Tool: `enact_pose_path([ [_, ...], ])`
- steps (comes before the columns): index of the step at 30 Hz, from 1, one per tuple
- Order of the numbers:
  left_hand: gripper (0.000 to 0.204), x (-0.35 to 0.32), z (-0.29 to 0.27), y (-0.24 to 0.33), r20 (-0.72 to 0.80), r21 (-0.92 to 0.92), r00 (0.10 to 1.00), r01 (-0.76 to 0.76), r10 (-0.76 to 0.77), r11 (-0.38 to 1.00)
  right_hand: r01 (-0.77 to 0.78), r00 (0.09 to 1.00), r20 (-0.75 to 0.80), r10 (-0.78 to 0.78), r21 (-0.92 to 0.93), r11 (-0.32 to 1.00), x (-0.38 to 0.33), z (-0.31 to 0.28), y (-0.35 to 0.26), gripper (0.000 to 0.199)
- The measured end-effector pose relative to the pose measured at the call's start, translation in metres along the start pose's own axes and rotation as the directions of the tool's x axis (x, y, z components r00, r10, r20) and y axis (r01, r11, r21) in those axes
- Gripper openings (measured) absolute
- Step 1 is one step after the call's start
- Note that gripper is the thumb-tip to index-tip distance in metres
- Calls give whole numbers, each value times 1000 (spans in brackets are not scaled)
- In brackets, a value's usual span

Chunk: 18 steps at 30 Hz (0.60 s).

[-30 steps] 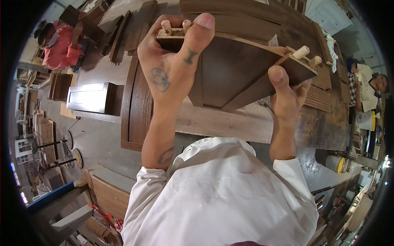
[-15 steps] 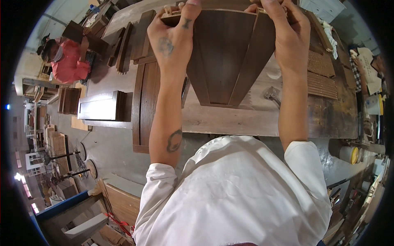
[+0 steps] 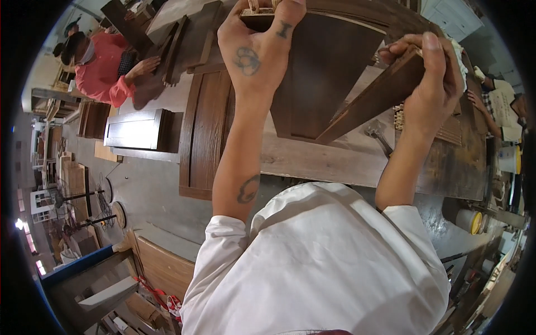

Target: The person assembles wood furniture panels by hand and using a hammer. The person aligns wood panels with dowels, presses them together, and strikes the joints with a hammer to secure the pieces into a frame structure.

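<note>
I hold a dark brown wooden panel assembly (image 3: 326,72) up over the workbench (image 3: 312,162). My left hand (image 3: 259,50) grips its upper left corner, where pale wooden dowels stick out of the edge. My right hand (image 3: 432,84) clasps the end of a dark side board (image 3: 371,103) that angles off the panel's right side. A hammer (image 3: 379,139) lies on the bench just below that board.
A dark panelled door (image 3: 206,134) lies at the bench's left end. A person in a red shirt (image 3: 103,67) works at the far left. Another person's arm (image 3: 486,106) rests at the right. A yellow-lidded tub (image 3: 469,220) stands at the lower right. Dark frames (image 3: 134,131) lie on the floor.
The panel has come nearer and lower in view, turning so its right side board swings out. My right hand has shifted from the top edge to that board's end.
</note>
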<state>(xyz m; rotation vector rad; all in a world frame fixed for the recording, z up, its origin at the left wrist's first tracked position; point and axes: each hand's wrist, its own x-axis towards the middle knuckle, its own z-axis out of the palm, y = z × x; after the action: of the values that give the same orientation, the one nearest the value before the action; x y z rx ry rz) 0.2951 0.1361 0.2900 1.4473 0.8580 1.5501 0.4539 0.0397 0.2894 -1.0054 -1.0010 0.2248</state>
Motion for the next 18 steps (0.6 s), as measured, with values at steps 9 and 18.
enact_pose_path([
  [9,33,-4,-10,-7,-41,-89,985,-168,165,982,189,969,176,-171,-89,978,4,16,10,28],
  [18,27,-16,-3,-3,-145,-23,944,-304,297,952,126,989,87,-119,-80,989,-8,21,-3,18],
])
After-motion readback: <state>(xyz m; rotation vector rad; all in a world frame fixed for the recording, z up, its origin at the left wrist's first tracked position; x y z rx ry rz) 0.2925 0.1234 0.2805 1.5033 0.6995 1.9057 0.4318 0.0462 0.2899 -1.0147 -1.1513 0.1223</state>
